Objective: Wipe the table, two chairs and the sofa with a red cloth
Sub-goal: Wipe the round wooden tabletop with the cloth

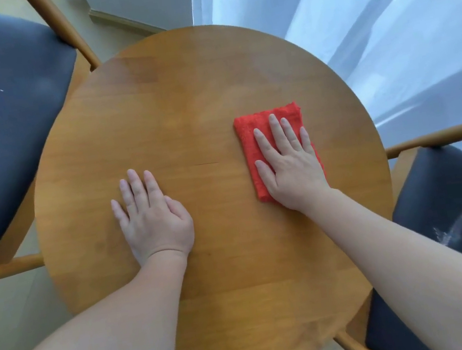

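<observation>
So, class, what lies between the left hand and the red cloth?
Only the bare table lies between the left hand and the red cloth, as the head view shows.

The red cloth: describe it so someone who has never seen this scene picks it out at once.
Start at the round wooden table filling the middle of the view. On its right half, the right hand presses flat on a folded rectangle of fabric, the red cloth. It is the only red thing in view; the left hand rests on bare wood.

Right hand (290, 165) presses red cloth (252, 147) flat on table (196, 95); left hand (151, 214) apparently flat.
</observation>
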Demonstrator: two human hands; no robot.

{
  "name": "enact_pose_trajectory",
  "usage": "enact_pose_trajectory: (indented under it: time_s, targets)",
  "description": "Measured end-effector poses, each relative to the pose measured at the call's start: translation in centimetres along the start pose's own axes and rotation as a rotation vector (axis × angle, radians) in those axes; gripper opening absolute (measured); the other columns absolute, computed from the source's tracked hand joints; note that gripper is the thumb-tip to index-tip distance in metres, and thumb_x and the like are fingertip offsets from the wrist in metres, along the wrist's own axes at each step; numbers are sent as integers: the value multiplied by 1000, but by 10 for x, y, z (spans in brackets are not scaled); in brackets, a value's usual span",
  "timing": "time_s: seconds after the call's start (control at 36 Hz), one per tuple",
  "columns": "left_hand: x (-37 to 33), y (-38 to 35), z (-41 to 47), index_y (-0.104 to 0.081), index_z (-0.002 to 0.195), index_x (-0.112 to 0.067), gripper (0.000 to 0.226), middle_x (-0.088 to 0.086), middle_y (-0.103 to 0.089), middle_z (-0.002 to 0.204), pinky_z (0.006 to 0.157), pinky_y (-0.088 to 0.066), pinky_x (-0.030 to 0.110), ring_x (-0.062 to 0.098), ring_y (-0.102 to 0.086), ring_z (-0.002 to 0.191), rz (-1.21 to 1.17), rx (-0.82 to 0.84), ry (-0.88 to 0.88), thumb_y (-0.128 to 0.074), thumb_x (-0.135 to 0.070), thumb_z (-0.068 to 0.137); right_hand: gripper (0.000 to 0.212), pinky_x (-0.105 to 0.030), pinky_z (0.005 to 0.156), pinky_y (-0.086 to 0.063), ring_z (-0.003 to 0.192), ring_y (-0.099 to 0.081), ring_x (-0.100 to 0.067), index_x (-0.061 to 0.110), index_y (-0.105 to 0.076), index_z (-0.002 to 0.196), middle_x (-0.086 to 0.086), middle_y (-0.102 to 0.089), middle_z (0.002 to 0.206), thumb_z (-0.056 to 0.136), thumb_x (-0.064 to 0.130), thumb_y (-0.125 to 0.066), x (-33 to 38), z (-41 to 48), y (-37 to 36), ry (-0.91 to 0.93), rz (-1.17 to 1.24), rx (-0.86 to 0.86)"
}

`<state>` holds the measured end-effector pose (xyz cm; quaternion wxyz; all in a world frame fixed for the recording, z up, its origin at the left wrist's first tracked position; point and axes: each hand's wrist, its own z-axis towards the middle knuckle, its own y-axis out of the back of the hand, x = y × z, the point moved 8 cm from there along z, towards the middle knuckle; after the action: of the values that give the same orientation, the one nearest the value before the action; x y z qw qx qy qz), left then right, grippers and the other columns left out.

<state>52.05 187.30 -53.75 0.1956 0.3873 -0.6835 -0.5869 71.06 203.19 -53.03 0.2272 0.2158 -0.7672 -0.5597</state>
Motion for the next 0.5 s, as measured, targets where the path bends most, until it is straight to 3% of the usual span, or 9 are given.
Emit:
enact_pose_trajectory:
  time_s: [0.28,0.5]
  targets:
    - [1,-2,1,-20,151,-10,58,8,-8,160,119,3,42,23,-3,147,-6,1,0,-32,-22,96,66,-50,119,7,149,6,-25,32,-8,154,-3,3,163,94,58,-16,1,43,9,45,-46,5]
    - [0,-2,1,-20,151,-10,64,8,-10,159,118,3,42,23,-4,147,31,5,-3,-19,-29,90,64,-51,118,7,149,7,-24,33,-6,154,-1,3,163,96,57,-16,-1,115,31,28,-51,-16]
